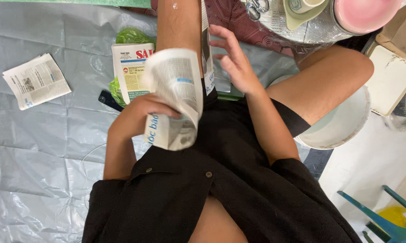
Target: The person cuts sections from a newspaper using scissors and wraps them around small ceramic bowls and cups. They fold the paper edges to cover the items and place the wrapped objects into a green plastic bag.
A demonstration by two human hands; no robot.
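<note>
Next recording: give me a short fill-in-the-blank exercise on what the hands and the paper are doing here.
1. The left hand grips a rolled ____.
2. The right hand is ____, fingers spread, holding nothing.
3. On the grey plastic sheet, a folded newspaper lies on a ____ bag.
4. The scissors lie beside a ____ bowl.

Missing words: newspaper; open; green; pink
</note>
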